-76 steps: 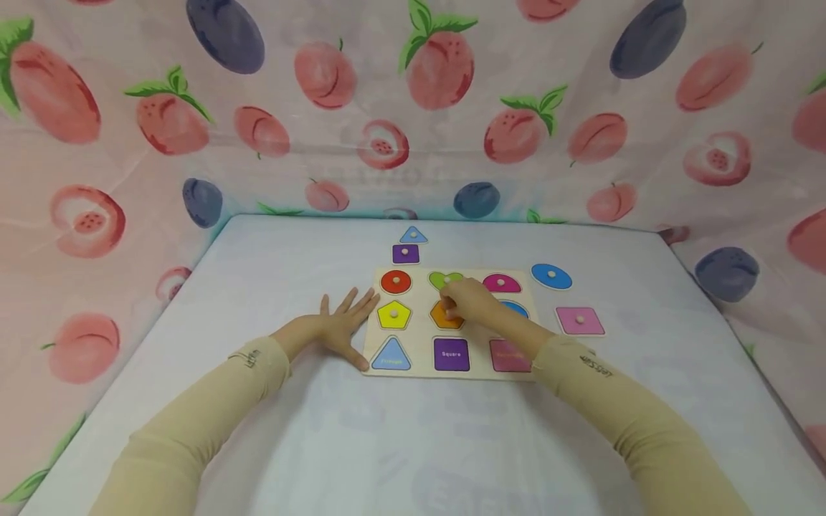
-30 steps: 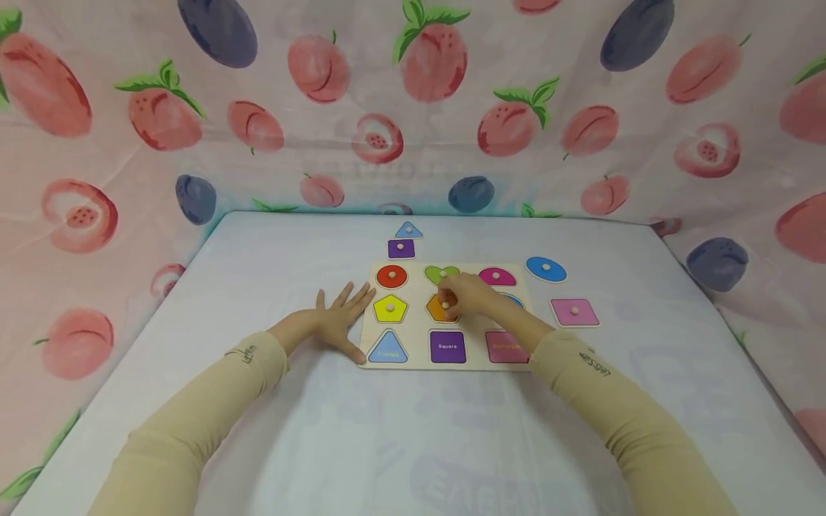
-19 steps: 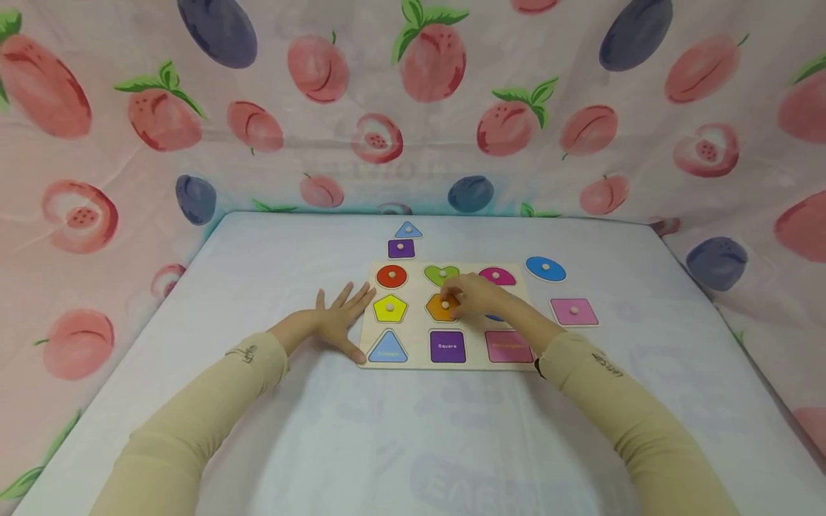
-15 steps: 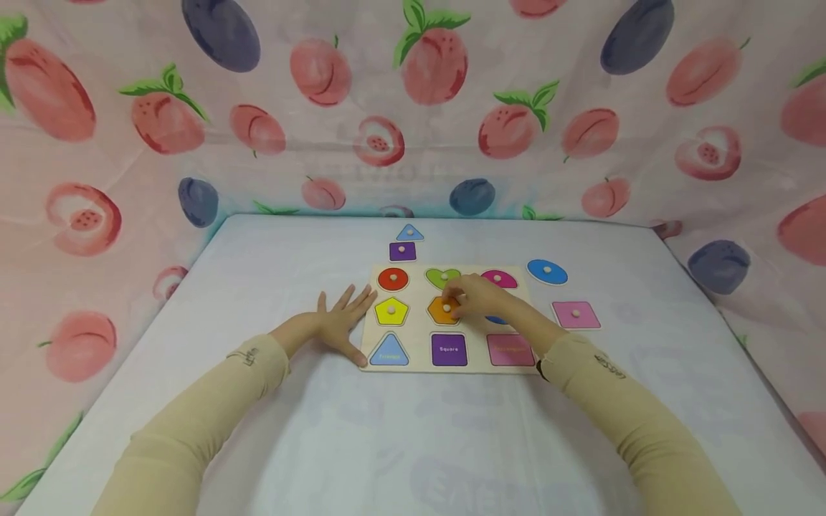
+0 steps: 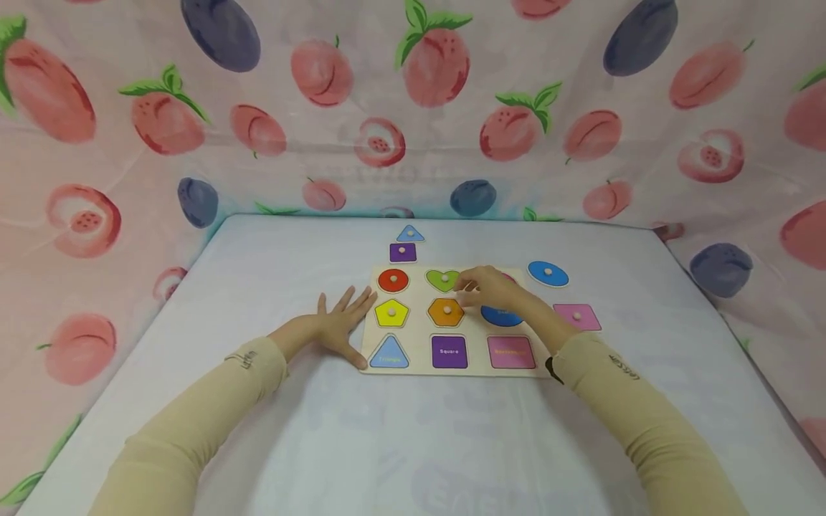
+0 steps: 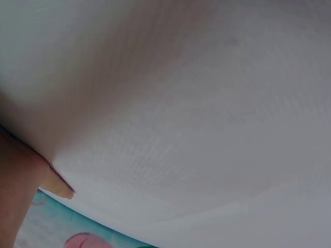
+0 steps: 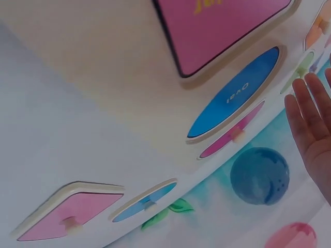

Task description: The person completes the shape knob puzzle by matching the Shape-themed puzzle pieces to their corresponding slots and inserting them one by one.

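A wooden shape-puzzle board (image 5: 416, 364) lies flat on the white table. My left hand (image 5: 334, 331) is spread, fingers and thumb at the board's left edge; the left wrist view catches only part of it. Over the board's middle right hovers my right hand (image 5: 488, 290), fingers loosely bent and holding nothing, just off the orange knobbed hexagon (image 5: 439, 317). In the right wrist view its fingers look relaxed. Also seated are a red circle (image 5: 386, 282), yellow pentagon (image 5: 383, 315), green heart (image 5: 435, 278) and magenta semicircle (image 7: 222, 143), partly hidden in the head view.
Bare slots show an oval (image 5: 500, 318), triangle (image 5: 389, 350), square (image 5: 449, 360) and rectangle (image 5: 510, 362). Behind the board lie a loose blue triangle (image 5: 405, 236) and purple square (image 5: 396, 254); to its right, a blue oval (image 5: 540, 277) and pink rectangle (image 5: 587, 317). Fruit-print cloth (image 5: 290, 172) surrounds the table.
My right hand has let go of the orange hexagon's knob and moved a little right and away from it, uncovering the hexagon and the oval slot. My left hand stays in place.
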`<state>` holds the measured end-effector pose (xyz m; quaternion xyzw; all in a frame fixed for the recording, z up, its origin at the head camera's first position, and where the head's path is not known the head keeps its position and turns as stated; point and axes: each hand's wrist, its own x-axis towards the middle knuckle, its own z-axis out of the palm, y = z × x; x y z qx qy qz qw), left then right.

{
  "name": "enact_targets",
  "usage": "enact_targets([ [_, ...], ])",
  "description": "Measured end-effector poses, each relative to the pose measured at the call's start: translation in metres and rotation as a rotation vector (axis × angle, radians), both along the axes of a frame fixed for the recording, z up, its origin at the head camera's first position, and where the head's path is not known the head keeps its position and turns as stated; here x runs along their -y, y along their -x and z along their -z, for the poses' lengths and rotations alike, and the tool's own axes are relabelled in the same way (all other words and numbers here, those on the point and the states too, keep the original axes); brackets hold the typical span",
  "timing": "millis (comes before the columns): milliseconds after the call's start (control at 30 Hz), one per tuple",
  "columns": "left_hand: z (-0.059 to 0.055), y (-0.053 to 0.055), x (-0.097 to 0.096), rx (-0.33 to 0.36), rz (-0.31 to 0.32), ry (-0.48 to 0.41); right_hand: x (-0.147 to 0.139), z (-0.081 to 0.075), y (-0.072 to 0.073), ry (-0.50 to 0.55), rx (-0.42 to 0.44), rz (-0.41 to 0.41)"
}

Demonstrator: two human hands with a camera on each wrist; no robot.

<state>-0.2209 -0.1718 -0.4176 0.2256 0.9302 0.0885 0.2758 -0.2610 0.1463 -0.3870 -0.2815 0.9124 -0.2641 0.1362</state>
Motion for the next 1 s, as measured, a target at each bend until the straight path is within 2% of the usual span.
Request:
enact_targets([
  [167, 0.002, -0.001, 0.003, -0.002, 0.002, 0.0, -0.007, 0.004, 0.001, -0.024, -0.034, 0.036],
  [333, 0.005, -0.002, 0.003, -0.001, 0.011, 0.007, -0.019, 0.009, 0.005, 0.012, -0.052, 0.068],
  [533, 0.003, 0.0, 0.001, -0.017, 0.017, -0.007, -0.031, 0.005, 0.01, 0.054, -0.036, 0.103],
  [767, -0.001, -0.003, -0.002, -0.005, 0.011, -0.015, -0.045, 0.003, 0.01, 0.053, -0.065, 0.141],
  [1000, -0.002, -0.001, 0.001, -0.012, 0.003, -0.018, -0.054, 0.001, 0.015, 0.067, -0.071, 0.192],
])
